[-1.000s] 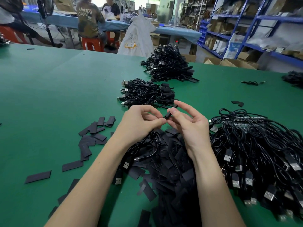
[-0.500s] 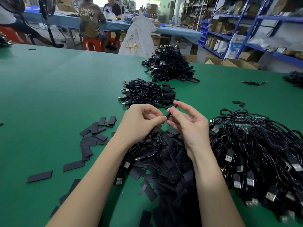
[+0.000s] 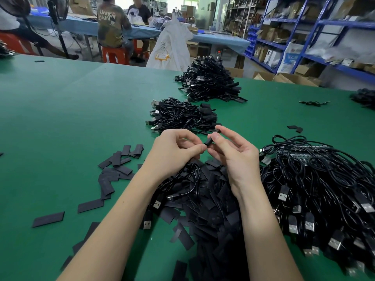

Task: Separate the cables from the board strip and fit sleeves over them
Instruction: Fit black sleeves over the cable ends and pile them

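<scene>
Head view: above the counter (image 3: pixel 60 118), the sleeve (image 3: pixel 211 138) slants up to the right between both hands; left hand (image 3: pixel 174 151) pinches its lower end, right hand (image 3: pixel 233 153) pinches its upper part, equally near

You work at a big table (image 3: pixel 60 118) with a green cover. Directly in front of you lies a heap of flat black sleeves (image 3: pixel 215 224), and more loose sleeves (image 3: pixel 113 171) are scattered to its left. On your right is a large tangle of black cables (image 3: pixel 316 191) with USB plugs. Further away are a small cable pile (image 3: pixel 180 115) and, behind it, a bigger cable pile (image 3: pixel 209 82). Two stray sleeve pieces (image 3: pixel 295 128) and one single cable (image 3: pixel 313 102) lie on the far right.
</scene>
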`<state>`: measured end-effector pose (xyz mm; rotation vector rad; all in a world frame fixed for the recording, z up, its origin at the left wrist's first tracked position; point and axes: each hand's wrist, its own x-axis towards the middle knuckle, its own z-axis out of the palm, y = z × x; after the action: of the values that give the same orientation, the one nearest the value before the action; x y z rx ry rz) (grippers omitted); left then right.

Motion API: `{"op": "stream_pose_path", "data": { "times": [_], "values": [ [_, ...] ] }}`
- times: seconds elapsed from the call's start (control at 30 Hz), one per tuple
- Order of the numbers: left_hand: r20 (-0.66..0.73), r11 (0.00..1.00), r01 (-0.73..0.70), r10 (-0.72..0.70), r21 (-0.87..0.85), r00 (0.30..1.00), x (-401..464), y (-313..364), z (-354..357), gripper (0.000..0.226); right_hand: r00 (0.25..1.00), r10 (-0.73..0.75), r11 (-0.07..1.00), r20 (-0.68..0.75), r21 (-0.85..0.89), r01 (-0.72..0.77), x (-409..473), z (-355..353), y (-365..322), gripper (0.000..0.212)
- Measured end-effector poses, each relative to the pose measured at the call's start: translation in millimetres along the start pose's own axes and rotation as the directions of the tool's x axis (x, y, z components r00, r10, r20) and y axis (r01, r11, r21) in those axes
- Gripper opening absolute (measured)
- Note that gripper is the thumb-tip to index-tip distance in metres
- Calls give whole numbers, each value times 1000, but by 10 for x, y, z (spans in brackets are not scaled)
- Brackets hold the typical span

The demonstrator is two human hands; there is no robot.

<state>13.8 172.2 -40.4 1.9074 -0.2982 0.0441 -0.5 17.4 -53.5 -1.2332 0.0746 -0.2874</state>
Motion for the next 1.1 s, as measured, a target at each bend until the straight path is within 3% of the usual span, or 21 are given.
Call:
{"op": "stream_pose_path", "data": {
  "times": [0.23, 1.1],
  "values": [
    [102, 999, 40, -43, 24, 994, 1, -19, -51, 7, 1000, 12, 1000, 3, -4, -12, 9, -32, -8, 19],
    [60, 1000, 6, -7, 28, 998, 19, -42, -57, 6, 1000, 8, 1000, 26, -20, -7, 0, -1, -5, 26]
  ]
}}
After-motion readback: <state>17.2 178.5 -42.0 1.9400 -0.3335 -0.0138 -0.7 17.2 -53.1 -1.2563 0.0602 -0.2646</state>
